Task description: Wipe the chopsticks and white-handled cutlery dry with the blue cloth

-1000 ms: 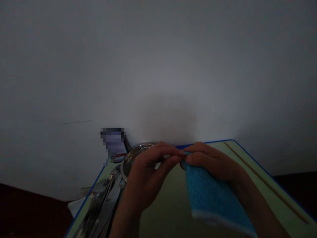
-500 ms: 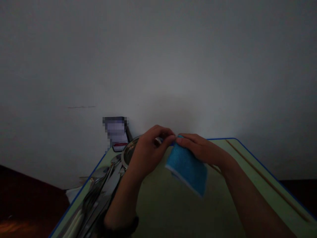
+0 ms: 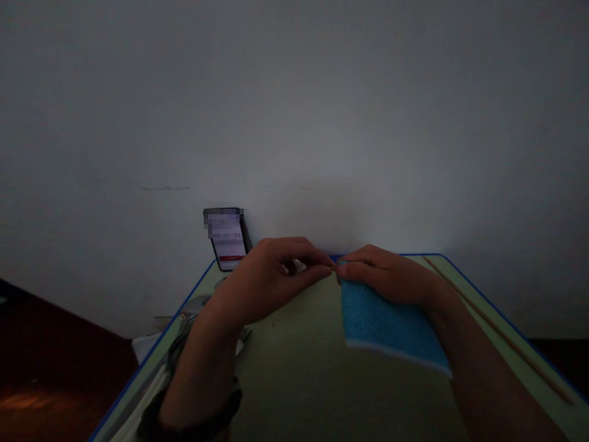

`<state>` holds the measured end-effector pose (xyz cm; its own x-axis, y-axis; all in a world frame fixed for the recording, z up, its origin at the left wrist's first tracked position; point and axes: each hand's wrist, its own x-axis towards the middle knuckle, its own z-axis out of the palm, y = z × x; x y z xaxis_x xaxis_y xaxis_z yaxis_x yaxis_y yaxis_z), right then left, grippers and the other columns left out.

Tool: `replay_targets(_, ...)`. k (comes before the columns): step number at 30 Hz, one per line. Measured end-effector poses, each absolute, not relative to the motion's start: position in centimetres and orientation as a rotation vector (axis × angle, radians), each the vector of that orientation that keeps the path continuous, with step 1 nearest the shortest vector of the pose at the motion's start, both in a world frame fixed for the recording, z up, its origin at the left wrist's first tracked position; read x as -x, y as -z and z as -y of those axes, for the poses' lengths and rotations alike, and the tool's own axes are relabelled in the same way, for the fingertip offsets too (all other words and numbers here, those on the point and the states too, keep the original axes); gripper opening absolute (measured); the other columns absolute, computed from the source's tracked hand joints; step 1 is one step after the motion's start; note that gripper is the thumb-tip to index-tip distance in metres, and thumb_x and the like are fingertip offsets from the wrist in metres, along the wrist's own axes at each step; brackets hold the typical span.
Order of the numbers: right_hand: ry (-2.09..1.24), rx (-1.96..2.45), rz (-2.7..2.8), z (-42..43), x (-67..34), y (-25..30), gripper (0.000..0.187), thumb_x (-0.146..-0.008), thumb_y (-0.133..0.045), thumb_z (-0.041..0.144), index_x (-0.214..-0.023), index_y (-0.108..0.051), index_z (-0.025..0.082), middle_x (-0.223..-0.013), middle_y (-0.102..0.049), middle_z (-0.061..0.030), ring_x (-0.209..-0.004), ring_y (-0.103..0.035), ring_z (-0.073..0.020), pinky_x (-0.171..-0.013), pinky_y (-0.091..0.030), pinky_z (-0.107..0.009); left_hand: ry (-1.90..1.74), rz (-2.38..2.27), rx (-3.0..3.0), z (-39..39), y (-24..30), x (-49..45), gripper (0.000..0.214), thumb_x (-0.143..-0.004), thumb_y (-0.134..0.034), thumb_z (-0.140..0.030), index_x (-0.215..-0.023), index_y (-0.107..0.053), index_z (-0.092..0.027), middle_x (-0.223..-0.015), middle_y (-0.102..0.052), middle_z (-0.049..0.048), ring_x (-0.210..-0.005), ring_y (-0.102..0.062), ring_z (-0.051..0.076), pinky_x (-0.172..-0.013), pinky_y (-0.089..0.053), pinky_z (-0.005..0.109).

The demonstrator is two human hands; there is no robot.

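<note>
At the middle of the view, above the table's far half, the left hand (image 3: pixel 264 279) pinches a thin brownish tip (image 3: pixel 334 267) between thumb and fingers; the rest of that object is hidden. Just beside it, the right hand (image 3: pixel 386 273) is closed on a blue cloth (image 3: pixel 389 325), whose upper part lies under the fingers and whose pale-edged lower part hangs over the table; the right forearm borders its lower corner. Through the gap in the left hand's pinch shows a shiny patch (image 3: pixel 295 266), too small to identify. Left of the hands, the left forearm, with a dark band (image 3: pixel 197 416) at the wrist, covers most of a heap of cutlery (image 3: pixel 184 322), so the pieces cannot be counted. Beyond, a phone (image 3: pixel 229 242) leans on the wall (image 3: pixel 322 110), its screen partly pixelated. At right, a long wooden stick (image 3: pixel 497 339) lies along the blue-edged green table (image 3: pixel 299 374), whose near edge the frame cuts off
</note>
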<state>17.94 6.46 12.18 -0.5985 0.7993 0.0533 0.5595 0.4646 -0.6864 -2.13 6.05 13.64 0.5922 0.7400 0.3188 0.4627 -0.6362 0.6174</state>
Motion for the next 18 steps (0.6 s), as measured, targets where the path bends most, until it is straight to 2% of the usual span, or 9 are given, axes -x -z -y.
replay_targets(6,-0.898,1.164,2.314,-6.0,-17.9,-12.5,0.036,-0.085,-0.038,0.037,-0.071,-0.064,0.017,-0.067,-0.061,-0.0016,-0.065,-0.053,-0.0142,-0.061,-0.040,-0.025,-0.811,-1.010,-2.423,-5.7,-14.0,1.8,0.010,-0.077,-0.057,-0.022,-0.080,-0.066,-0.019,-0.073,-0.064,-0.0013,-0.061,-0.054,0.009,-0.056,-0.041,0.019)
replay_targets(13,-1.022,1.159,2.034,-6.3,-19.4,-11.8,0.025,-0.081,-0.047,0.039,-0.087,-0.068,0.025,-0.092,-0.066,-0.0013,-0.088,-0.057,-0.0195,-0.079,-0.041,-0.032,-0.881,-1.075,-2.319,-6.3,-13.7,2.9,0.014,-0.078,-0.057,-0.029,-0.082,-0.067,-0.019,-0.077,-0.067,0.0004,-0.066,-0.058,0.012,-0.056,-0.043,0.020)
replay_targets(16,-1.194,1.100,2.065,-6.3,-19.4,-11.7,0.026,-0.078,-0.053,0.042,-0.086,-0.066,0.022,-0.083,-0.065,-0.0003,-0.077,-0.057,-0.0161,-0.070,-0.044,-0.027,-0.991,-1.102,-2.203,-6.7,-13.4,2.9,0.016,-0.078,-0.057,-0.032,-0.082,-0.066,-0.019,-0.074,-0.067,-0.0001,-0.066,-0.059,0.012,-0.058,-0.045,0.020)
replay_targets(18,-1.218,1.038,1.886,-6.5,-18.8,-11.4,0.027,-0.078,-0.053,0.044,-0.086,-0.064,0.021,-0.076,-0.062,0.0017,-0.068,-0.055,-0.0127,-0.063,-0.044,-0.024,-1.012,-1.154,-2.128,-7.1,-13.1,2.7,0.020,-0.081,-0.052,-0.034,-0.087,-0.064,-0.018,-0.072,-0.067,0.0000,-0.061,-0.059,0.011,-0.054,-0.045,0.019)
